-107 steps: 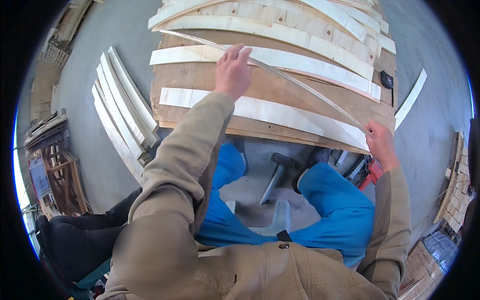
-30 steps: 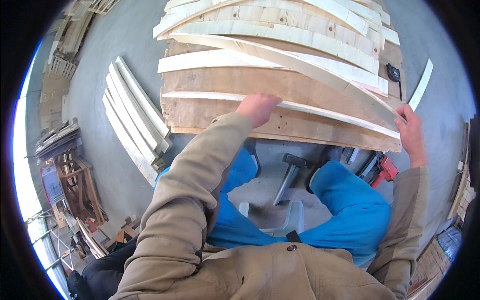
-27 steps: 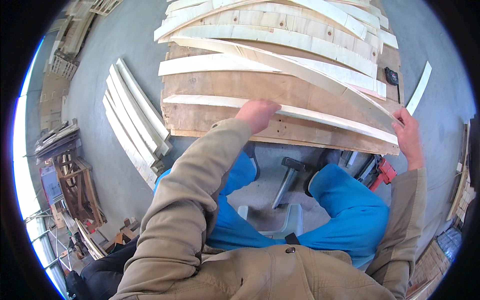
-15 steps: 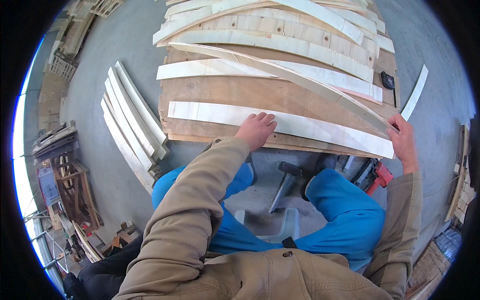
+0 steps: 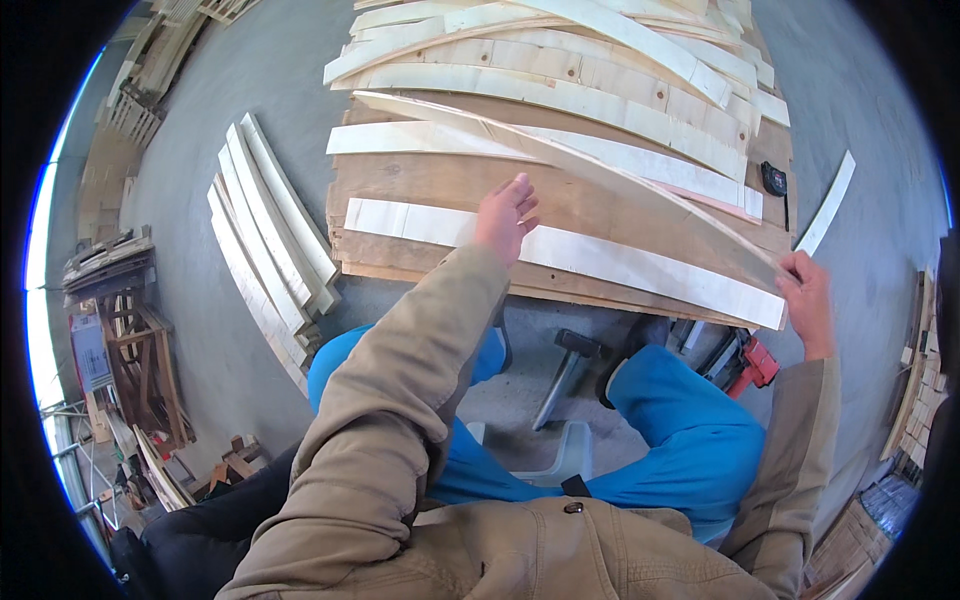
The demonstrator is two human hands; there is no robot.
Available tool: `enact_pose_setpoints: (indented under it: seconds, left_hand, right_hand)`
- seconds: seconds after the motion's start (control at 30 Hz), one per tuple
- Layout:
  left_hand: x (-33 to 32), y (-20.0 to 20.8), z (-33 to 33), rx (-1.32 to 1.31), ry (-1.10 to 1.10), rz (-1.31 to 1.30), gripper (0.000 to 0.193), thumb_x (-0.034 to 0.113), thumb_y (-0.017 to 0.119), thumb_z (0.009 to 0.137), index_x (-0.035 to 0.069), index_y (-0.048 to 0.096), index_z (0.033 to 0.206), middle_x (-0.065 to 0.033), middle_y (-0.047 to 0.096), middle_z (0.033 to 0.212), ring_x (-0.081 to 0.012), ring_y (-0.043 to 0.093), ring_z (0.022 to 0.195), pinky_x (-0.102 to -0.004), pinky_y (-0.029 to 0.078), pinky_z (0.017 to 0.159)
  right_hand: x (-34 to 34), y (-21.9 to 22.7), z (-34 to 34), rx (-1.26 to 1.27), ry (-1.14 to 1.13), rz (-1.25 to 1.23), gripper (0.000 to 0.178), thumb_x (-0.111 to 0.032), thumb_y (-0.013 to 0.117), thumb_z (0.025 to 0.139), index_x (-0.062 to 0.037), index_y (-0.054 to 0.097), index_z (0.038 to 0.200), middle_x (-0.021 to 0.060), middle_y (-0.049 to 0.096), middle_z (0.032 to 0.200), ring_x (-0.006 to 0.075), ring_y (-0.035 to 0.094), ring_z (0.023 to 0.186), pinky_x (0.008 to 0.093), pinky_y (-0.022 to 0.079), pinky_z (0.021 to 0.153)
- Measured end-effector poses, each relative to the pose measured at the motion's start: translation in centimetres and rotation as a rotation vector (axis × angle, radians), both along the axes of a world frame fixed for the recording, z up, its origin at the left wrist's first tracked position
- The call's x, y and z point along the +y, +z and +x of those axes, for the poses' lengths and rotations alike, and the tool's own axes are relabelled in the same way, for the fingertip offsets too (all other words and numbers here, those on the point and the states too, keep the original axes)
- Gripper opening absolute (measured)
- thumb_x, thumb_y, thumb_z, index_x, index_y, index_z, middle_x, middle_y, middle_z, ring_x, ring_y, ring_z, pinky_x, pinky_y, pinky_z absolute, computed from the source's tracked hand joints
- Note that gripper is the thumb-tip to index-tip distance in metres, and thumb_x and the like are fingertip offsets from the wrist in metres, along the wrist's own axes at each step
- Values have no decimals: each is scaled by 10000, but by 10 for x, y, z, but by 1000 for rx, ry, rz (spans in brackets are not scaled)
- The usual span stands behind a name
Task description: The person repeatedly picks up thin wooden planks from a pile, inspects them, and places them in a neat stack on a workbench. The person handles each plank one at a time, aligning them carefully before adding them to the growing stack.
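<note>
My right hand point(image 5: 808, 300) grips the near right end of a long wooden strip point(image 5: 600, 172). This strip stands on edge and slants up to the far left, crossing over a pale curved strip point(image 5: 400, 138) on the plywood board point(image 5: 420, 180). Raised above the board, my left hand point(image 5: 507, 217) has its fingers apart and holds nothing. Beneath it, along the near edge, lies another curved wooden strip point(image 5: 630, 258); whether the hand touches it cannot be made out. A black tape measure point(image 5: 773, 180) rests at the board's right side.
Overlapping curved strips point(image 5: 560, 65) cover the board's far part. More strips point(image 5: 265, 220) lie on the floor at left, and one strip point(image 5: 828, 203) at right. A hammer point(image 5: 565, 375) stands between my legs, near a red-handled tool point(image 5: 752, 368).
My left hand has lifted off the near strip and moved slightly up and left, its fingers opening. The right hand keeps hold of the slanting strip's end, slightly lower now.
</note>
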State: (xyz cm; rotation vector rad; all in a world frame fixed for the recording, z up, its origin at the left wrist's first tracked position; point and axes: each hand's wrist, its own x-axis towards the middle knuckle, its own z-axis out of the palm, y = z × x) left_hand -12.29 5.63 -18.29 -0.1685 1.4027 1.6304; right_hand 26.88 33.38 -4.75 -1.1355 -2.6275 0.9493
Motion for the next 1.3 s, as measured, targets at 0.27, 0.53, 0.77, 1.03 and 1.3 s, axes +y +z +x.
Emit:
enact_pose_setpoints:
  seconds: [0.27,0.53,0.77,1.03,1.3]
  left_hand:
    - [-19,6,-9,-210,259,215,600,315,492,1140,46,279,1633,-188,386,1668,-342,387,1536,-534,355,1221]
    - [-19,-3,-10,-189,302,203,242,201,529,1127,35,583,1294,-121,650,1245,-273,626,1155,-454,528,1051]
    - [-21,-8,-5,-161,308,170,185,152,510,1126,17,595,1219,-117,653,1171,-259,642,1102,-444,549,1024]
    - [-21,-13,-5,-183,311,168,200,147,494,1124,0,603,1205,-135,660,1207,-277,641,1123,-459,557,1040]
    - [-22,28,-1,-240,290,325,549,365,602,1085,-13,457,1455,-219,481,1533,-376,504,1406,-504,468,1161]
  right_hand:
    - [-4,-9,21,48,-85,-404,88,5,684,872,7,632,943,10,645,831,78,595,782,268,482,720]
    - [0,-7,20,-63,-67,-345,110,-79,737,874,1,675,917,-4,656,791,76,587,741,271,468,674]
    - [4,-19,23,-50,-65,-319,138,-110,758,882,5,700,932,14,684,815,92,598,765,285,480,692]
    - [5,-21,28,-112,-106,-240,139,-113,756,893,11,718,943,42,700,833,128,623,805,312,507,755]
    - [10,-30,34,42,-100,-218,126,-115,766,905,-7,711,938,13,689,828,111,596,811,300,494,758]
